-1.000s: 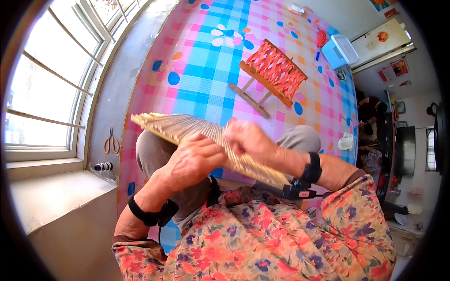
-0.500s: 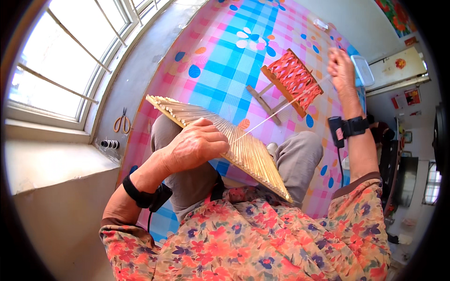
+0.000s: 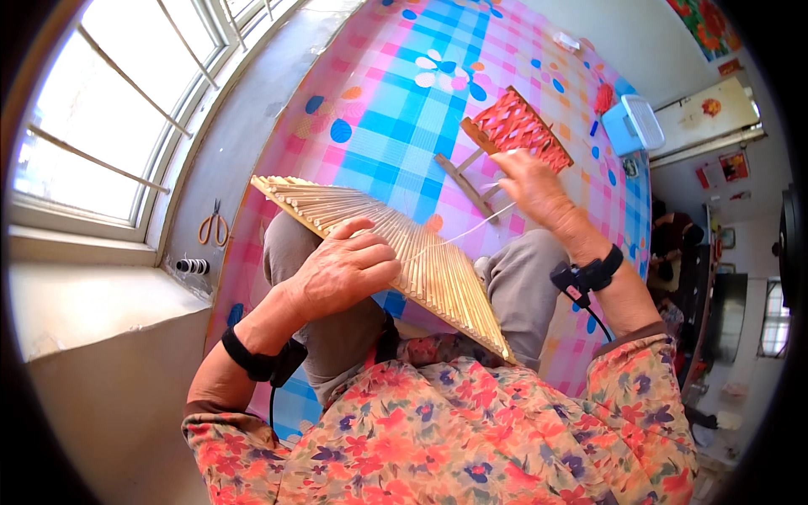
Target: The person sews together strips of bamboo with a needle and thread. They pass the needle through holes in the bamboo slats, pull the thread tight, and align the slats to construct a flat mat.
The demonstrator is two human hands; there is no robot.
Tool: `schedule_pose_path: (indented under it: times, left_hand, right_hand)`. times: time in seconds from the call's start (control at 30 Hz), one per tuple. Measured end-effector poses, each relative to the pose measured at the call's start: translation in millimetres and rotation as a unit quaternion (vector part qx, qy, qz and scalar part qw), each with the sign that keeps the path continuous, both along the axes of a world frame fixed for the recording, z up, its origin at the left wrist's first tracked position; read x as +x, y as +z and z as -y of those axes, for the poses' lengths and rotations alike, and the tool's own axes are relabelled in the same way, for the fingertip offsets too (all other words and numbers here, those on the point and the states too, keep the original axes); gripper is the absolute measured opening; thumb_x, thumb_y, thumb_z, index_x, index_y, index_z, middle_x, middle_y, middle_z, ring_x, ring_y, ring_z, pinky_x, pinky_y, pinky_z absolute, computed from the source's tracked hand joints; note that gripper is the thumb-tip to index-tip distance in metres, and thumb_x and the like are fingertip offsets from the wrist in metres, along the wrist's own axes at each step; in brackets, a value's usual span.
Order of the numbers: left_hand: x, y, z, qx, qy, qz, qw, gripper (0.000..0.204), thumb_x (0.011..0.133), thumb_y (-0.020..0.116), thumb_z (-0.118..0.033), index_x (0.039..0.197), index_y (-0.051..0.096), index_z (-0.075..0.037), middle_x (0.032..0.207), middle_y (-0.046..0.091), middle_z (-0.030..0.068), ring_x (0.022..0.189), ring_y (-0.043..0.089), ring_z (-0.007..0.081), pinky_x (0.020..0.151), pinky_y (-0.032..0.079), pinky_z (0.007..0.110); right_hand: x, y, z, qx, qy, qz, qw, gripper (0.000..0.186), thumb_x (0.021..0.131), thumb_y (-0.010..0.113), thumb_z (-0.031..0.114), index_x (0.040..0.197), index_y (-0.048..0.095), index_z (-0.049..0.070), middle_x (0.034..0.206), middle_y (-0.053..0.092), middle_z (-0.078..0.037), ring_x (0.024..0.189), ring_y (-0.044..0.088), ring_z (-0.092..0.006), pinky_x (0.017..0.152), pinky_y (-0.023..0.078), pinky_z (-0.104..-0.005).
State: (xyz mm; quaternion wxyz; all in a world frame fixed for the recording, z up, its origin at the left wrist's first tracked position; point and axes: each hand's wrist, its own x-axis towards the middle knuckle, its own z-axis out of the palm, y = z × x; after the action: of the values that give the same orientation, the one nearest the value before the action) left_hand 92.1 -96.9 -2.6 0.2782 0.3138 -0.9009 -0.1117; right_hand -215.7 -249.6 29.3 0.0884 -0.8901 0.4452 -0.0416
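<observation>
A flat panel of pale, slim stalks laid side by side, a stalk mat (image 3: pixel 446 282), rests slanted across my knees. My left hand (image 3: pixel 345 265) is closed on its near edge, thumb side towards the stalks. From the middle of the mat a white thread (image 3: pixel 475 227) runs up and right, a little slack. My right hand (image 3: pixel 534 189) pinches the thread's far part, above and right of the mat; whether a needle is in the fingers I cannot make out.
Beyond the mat, a folding stool (image 3: pixel 513 130) with red woven webbing lies on the checked, flowered floor covering (image 3: pixel 379 126). At the far right is a blue tub (image 3: pixel 627 126) with a pale lid. Scissors (image 3: pixel 214 225) and a thread spool (image 3: pixel 192 266) lie on the left window ledge.
My right hand has come down and left, back towards the mat, and the thread has gone from taut to slack. My left hand keeps its hold on the mat.
</observation>
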Motion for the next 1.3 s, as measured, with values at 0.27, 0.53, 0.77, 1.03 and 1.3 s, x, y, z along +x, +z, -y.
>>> schedule_pose_path:
  times: [0.27,0.53,0.77,1.03,1.3]
  left_hand:
    - [-7.7,16.4,-1.6,0.011,0.046,-0.015,0.999,0.038,0.069,0.078,-0.016,0.104,0.063,-0.009,0.102,0.063,0.0041,0.105,0.061,0.0218,0.106,0.038,0.049]
    - [-9.1,21.1,-8.6,0.043,0.078,-0.047,0.995,0.033,0.07,0.077,-0.009,0.099,0.063,-0.009,0.101,0.063,0.0039,0.107,0.062,0.0232,0.108,0.035,0.049]
    - [-8.5,26.7,-7.1,0.063,0.08,-0.038,0.994,0.024,0.072,0.076,-0.011,0.093,0.065,-0.012,0.097,0.063,0.0022,0.105,0.063,0.0214,0.106,0.037,0.046]
    - [-6.1,23.7,-1.5,0.073,0.053,-0.023,0.996,0.02,0.072,0.07,-0.01,0.09,0.064,-0.016,0.098,0.062,0.0007,0.106,0.062,0.0193,0.105,0.036,0.043]
    - [-1.5,21.0,-5.4,0.039,0.061,-0.026,0.997,0.024,0.07,0.07,-0.008,0.092,0.065,-0.018,0.099,0.06,0.001,0.105,0.062,0.0199,0.101,0.04,0.041]
  right_hand:
    - [72.5,-28.8,-83.3,0.257,0.185,0.248,0.916,0.02,0.085,0.062,0.01,0.104,0.064,0.003,0.099,0.065,-0.016,0.099,0.063,-0.0344,0.086,0.052,-0.0416]
    - [65.8,-40.4,-73.4,0.326,0.19,0.308,0.873,0.013,0.087,0.06,0.012,0.096,0.063,0.003,0.085,0.063,-0.012,0.082,0.065,-0.0296,0.077,0.053,-0.0368]
    - [66.7,-7.4,-61.9,0.692,-0.012,0.352,0.63,0.021,0.095,0.059,0.021,0.106,0.062,0.003,0.09,0.067,-0.004,0.075,0.06,-0.0076,0.072,0.048,-0.024]
    - [87.0,-8.2,-57.3,0.62,-0.099,0.596,0.501,0.026,0.098,0.054,0.015,0.119,0.058,-0.001,0.08,0.059,-0.003,0.074,0.062,-0.0106,0.067,0.052,-0.0256]
    - [93.7,2.6,-56.4,0.635,-0.142,0.587,0.482,0.024,0.101,0.05,0.015,0.119,0.058,0.001,0.062,0.043,0.005,0.05,0.035,-0.0047,0.05,0.04,-0.0237]
